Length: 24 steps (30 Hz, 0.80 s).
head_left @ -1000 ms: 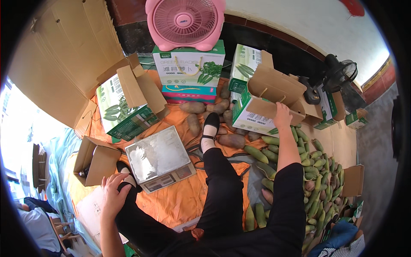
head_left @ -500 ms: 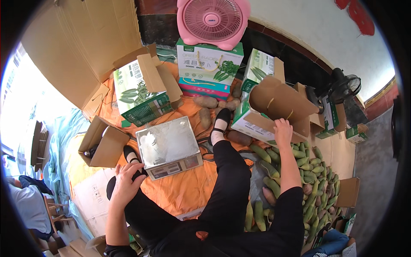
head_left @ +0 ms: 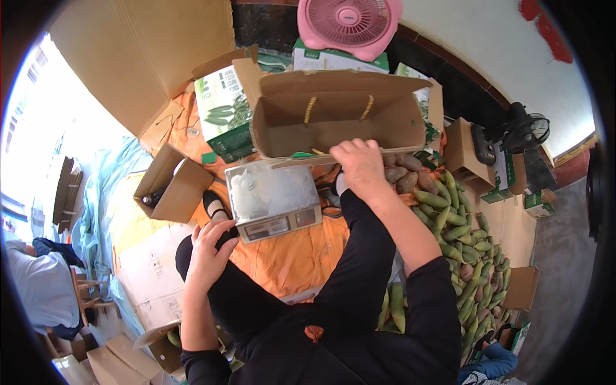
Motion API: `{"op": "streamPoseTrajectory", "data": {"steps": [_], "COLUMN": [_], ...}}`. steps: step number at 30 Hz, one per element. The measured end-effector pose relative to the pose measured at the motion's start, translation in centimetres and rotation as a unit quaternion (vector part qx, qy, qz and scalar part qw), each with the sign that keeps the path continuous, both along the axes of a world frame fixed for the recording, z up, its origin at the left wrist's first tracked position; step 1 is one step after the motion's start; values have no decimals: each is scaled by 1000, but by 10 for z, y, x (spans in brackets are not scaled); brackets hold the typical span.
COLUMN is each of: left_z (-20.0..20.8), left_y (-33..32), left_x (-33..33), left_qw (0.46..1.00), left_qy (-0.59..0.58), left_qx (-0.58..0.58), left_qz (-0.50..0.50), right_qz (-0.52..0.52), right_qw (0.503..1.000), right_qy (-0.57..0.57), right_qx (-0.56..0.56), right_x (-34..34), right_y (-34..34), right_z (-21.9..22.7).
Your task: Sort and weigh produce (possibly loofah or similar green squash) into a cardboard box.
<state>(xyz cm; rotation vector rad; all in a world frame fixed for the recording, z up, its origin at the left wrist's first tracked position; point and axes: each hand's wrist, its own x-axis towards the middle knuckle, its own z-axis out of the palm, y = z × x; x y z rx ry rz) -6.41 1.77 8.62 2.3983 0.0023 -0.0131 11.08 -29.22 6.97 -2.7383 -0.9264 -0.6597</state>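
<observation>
My right hand (head_left: 362, 168) grips the near rim of an open cardboard box (head_left: 340, 106), fingers hooked over its edge. Two yellow rope handles hang inside its far wall, and a bit of green shows at the bottom. The box spans the space just beyond a digital scale (head_left: 276, 192) and overlaps its far edge; whether it touches the scale I cannot tell. The scale has a pale top under clear plastic and a display on its near side. My left hand (head_left: 210, 249) rests by my left knee with fingers apart, close to the scale's left corner, holding nothing.
Green radishes (head_left: 465, 247) lie heaped at the right, with brown-skinned roots (head_left: 405, 172) near the box. A pink fan (head_left: 348, 24) stands on a carton at the back. A small open carton (head_left: 172, 185) sits left of the scale. At far left is another person's sleeve (head_left: 45, 289).
My right hand has brought the open box leftward from the right side to beyond the scale, turning its opening toward me. The view has shifted slightly; my left hand stays by the knee.
</observation>
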Motion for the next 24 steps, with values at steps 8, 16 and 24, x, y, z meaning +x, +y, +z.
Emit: {"op": "streamPoseTrajectory", "data": {"steps": [8, 16, 24], "left_z": [-16, -53, -66], "left_y": [-6, -29, -42], "left_x": [-5, -11, 7], "left_qw": [1000, 999, 997], "left_qy": [-18, 35, -39], "left_qx": [3, 32, 73], "left_qz": [23, -10, -5], "right_qz": [61, 20, 21], "right_qw": [995, 984, 993], "right_qy": [74, 174, 99], "right_qx": [-14, -34, 59], "right_x": [-26, -48, -45], "right_y": [108, 136, 111], "right_z": [-55, -109, -102]}}
